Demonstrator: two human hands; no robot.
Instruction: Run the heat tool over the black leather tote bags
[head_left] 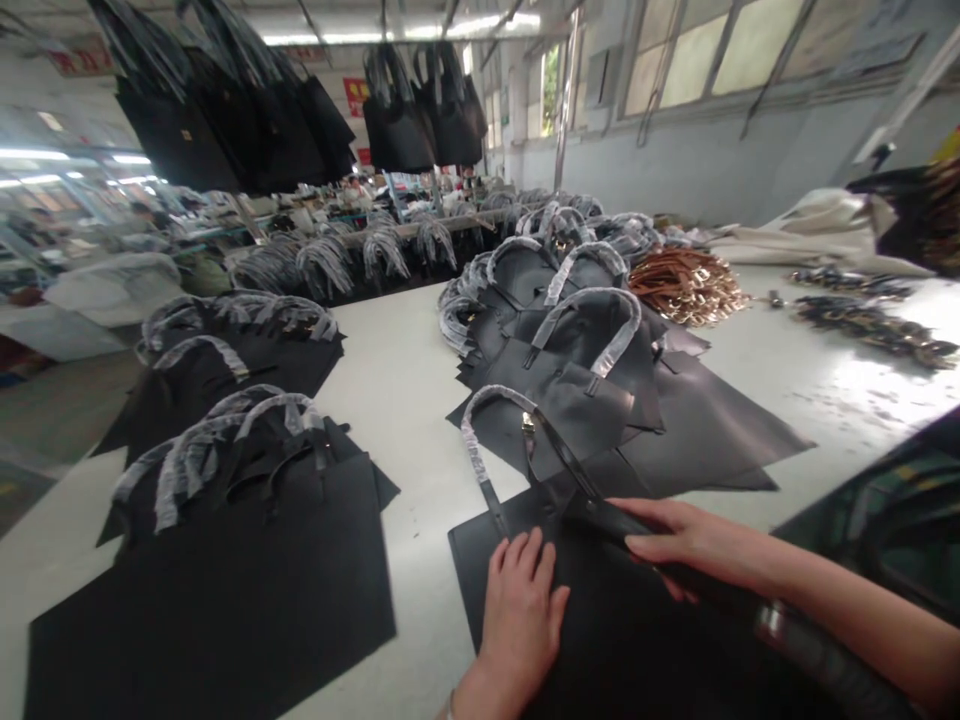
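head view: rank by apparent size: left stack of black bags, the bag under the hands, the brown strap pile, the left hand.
1. left stack of black bags
2. bag under the hands, partly cut off by the frame, so unsure against 1
3. brown strap pile and left hand look alike; the pile lies farther away, so no ranking.

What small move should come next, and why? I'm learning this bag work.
Probably slide the right hand along the black strap to pull it straight. The left hand lies flat on the black bag, pinning it to the table, while the strap runs slantwise from the wrapped handle under the right hand's fingers.
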